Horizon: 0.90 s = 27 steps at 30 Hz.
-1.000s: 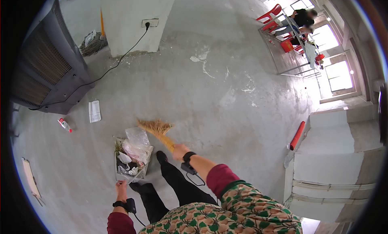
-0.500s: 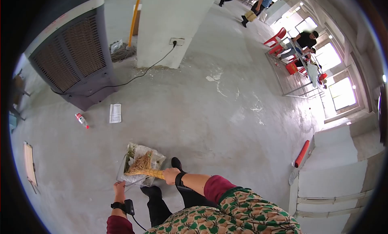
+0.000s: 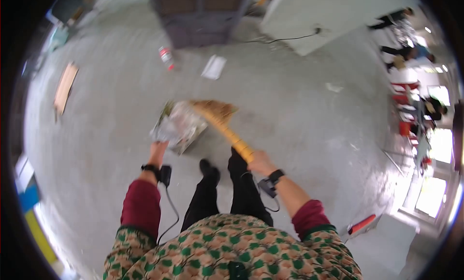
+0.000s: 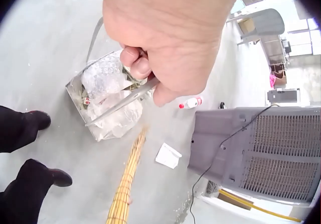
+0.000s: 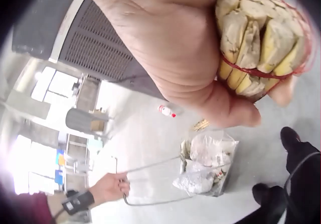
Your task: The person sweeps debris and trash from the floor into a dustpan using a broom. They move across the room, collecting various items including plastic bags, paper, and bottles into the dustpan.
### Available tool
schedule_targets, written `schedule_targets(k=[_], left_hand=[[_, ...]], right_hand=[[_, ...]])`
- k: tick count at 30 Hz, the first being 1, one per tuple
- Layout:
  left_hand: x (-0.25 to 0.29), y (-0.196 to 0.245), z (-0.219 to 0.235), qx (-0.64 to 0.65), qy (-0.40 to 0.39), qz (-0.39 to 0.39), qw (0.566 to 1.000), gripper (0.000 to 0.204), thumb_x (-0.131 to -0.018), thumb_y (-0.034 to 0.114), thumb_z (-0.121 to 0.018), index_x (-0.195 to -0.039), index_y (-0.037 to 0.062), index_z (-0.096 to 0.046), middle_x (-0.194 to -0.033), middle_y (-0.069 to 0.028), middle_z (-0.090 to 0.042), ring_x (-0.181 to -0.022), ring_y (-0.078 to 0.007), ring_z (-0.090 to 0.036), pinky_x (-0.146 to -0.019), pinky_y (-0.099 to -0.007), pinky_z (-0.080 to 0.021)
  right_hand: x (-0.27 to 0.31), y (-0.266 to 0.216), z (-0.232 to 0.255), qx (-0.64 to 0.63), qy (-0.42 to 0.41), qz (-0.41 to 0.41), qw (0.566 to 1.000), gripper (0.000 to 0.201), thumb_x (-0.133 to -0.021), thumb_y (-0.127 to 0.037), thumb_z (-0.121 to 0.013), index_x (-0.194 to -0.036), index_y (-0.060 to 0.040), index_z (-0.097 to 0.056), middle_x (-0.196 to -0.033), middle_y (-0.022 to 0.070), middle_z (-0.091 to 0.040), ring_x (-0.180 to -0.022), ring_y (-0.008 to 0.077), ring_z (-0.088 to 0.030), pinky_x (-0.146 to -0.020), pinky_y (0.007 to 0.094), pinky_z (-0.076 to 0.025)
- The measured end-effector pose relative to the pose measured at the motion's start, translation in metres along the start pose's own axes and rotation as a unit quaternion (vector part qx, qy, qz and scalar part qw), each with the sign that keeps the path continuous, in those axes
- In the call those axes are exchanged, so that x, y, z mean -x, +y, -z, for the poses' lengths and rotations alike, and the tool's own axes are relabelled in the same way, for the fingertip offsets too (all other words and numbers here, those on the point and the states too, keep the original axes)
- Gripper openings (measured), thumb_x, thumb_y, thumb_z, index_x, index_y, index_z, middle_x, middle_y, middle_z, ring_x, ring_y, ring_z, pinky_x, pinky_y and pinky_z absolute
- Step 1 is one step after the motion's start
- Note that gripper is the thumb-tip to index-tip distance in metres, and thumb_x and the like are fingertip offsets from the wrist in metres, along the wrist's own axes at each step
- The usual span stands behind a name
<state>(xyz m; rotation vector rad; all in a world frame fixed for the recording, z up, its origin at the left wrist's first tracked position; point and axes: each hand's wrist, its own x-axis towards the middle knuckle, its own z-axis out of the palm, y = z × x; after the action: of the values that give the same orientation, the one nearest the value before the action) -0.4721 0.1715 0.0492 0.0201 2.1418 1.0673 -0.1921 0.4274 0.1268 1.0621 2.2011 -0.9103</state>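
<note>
In the head view my left hand (image 3: 157, 152) grips the thin metal handle (image 4: 123, 103) of a boxy dustpan (image 4: 77, 101). The dustpan hangs or stands low in front of my feet, filled with crumpled clear plastic (image 3: 186, 118) and some green scraps. My right hand (image 3: 262, 163) is wrapped around the bound yellow handle of a straw broom (image 3: 224, 130). Its bristles (image 3: 220, 110) fan out just right of the dustpan, overlapping its far corner in this view. Up close in the right wrist view, the cut stalk ends of the broom (image 5: 266, 38) show, tied with red cord.
Ahead on the concrete floor lie a red-labelled bottle (image 3: 166, 57) and a white paper (image 3: 213, 67). A large grey air cooler (image 3: 198, 19) stands behind them, its black cord (image 3: 290, 39) running to a pillar. A board (image 3: 66, 86) lies left; people and red chairs are far right.
The broom was beside the dustpan, then over its contents, and is now back at its right side. My view has turned left, and my left hand and the dustpan have shifted forward from my body.
</note>
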Motion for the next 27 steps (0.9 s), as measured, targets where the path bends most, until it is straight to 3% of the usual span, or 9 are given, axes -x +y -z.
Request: schedule_targets(k=[9,11,14,16,18,21,22,23,27], left_hand=[[-0.036,-0.014,0.023,0.009,0.048,0.053,0.997,0.020,-0.070,0.019,-0.054,-0.067,0.0015,-0.046,-0.062,-0.0020,-0.047,-0.059,-0.0104,-0.040,-0.052,-0.0283,-0.035],[-0.039,-0.012,0.025,0.011,0.043,0.079,0.996,0.020,-0.072,0.019,-0.054,-0.063,0.0050,-0.042,-0.059,0.0007,-0.041,-0.056,-0.0095,-0.037,-0.049,-0.0280,-0.032],[-0.039,-0.009,0.028,0.022,0.048,0.072,0.996,0.020,-0.072,0.019,-0.053,-0.062,0.0071,-0.041,-0.057,0.0020,-0.037,-0.054,-0.0089,-0.034,-0.046,-0.0274,-0.029],[-0.034,-0.003,0.029,0.016,0.047,0.089,0.995,0.019,-0.072,0.019,-0.053,-0.063,0.0069,-0.042,-0.057,0.0020,-0.038,-0.055,-0.0089,-0.034,-0.047,-0.0269,-0.030],[-0.036,-0.002,0.029,0.015,0.046,0.100,0.994,0.018,-0.072,0.019,-0.053,-0.064,0.0066,-0.043,-0.058,0.0021,-0.038,-0.055,-0.0090,-0.035,-0.048,-0.0265,-0.030],[-0.053,-0.050,0.043,-0.088,0.011,-0.064,0.994,0.018,-0.069,0.019,-0.054,-0.062,0.0047,-0.046,-0.055,0.0022,-0.037,-0.054,-0.0088,-0.034,-0.045,-0.0280,-0.029],[-0.045,-0.035,0.037,-0.018,0.113,-0.028,0.993,0.019,-0.068,0.019,-0.054,-0.057,0.0055,-0.044,-0.052,0.0028,-0.035,-0.052,-0.0087,-0.032,-0.042,-0.0287,-0.027],[-0.062,-0.042,0.051,-0.051,-0.017,0.076,0.996,0.018,-0.069,0.020,-0.054,-0.062,0.0051,-0.045,-0.057,0.0008,-0.038,-0.056,-0.0096,-0.034,-0.046,-0.0282,-0.031],[-0.089,-0.055,0.068,-0.122,-0.071,0.077,0.987,0.023,-0.070,0.020,-0.052,-0.075,-0.0025,-0.049,-0.071,-0.0075,-0.049,-0.070,-0.0153,-0.044,-0.059,-0.0312,-0.037]], right_hand=[[-0.104,0.017,0.063,-0.056,0.011,-0.128,0.990,0.030,-0.050,-0.014,-0.063,-0.074,0.0017,-0.055,-0.069,0.0169,-0.057,-0.065,0.0272,-0.057,-0.057,0.0342,-0.045],[-0.142,0.003,0.078,-0.086,-0.002,-0.061,0.994,0.036,-0.052,-0.012,-0.064,-0.083,0.0000,-0.050,-0.053,0.0103,-0.053,-0.042,0.0204,-0.054,-0.042,0.0291,-0.044],[-0.190,-0.005,0.051,-0.008,0.025,-0.095,0.995,0.047,-0.054,-0.012,-0.062,-0.096,-0.0001,-0.044,-0.065,0.0145,-0.056,-0.056,0.0244,-0.057,-0.051,0.0317,-0.047],[-0.186,0.002,-0.006,0.085,0.078,-0.088,0.989,0.052,-0.055,-0.012,-0.061,-0.101,-0.0013,-0.040,-0.081,0.0208,-0.055,-0.076,0.0303,-0.056,-0.064,0.0362,-0.046],[-0.138,-0.023,-0.010,0.097,-0.099,-0.068,0.988,0.056,-0.060,-0.015,-0.057,-0.110,-0.0030,-0.035,-0.100,0.0197,-0.049,-0.091,0.0347,-0.049,-0.076,0.0409,-0.041],[-0.092,-0.039,-0.021,0.017,-0.186,-0.010,0.982,0.045,-0.054,-0.012,-0.058,-0.095,-0.0027,-0.044,-0.084,0.0192,-0.055,-0.082,0.0335,-0.053,-0.069,0.0388,-0.043],[-0.087,-0.034,-0.029,-0.039,-0.206,-0.003,0.978,0.046,-0.052,-0.011,-0.058,-0.095,-0.0025,-0.044,-0.082,0.0192,-0.055,-0.080,0.0339,-0.053,-0.067,0.0395,-0.043],[-0.083,-0.037,-0.022,-0.034,-0.197,0.003,0.980,0.046,-0.051,-0.010,-0.057,-0.095,-0.0029,-0.044,-0.081,0.0193,-0.055,-0.079,0.0339,-0.054,-0.066,0.0398,-0.044],[-0.071,-0.064,0.002,-0.001,-0.161,-0.006,0.987,0.049,-0.056,-0.009,-0.053,-0.104,-0.0064,-0.042,-0.081,0.0170,-0.055,-0.077,0.0322,-0.054,-0.063,0.0401,-0.044]])
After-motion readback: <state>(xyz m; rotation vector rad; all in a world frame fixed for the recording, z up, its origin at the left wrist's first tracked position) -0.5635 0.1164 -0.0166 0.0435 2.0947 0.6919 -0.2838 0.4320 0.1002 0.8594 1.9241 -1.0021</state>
